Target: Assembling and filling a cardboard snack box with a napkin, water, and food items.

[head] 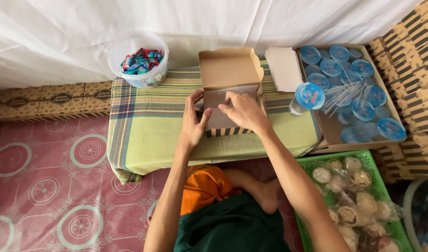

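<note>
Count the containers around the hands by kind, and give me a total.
Open cardboard snack box, with left hand and right hand on it: 1
Clear plastic tub of wrapped candies: 1
Cardboard carton of sealed water cups: 1
Green basket of wrapped pastries: 1
Total: 4
</note>
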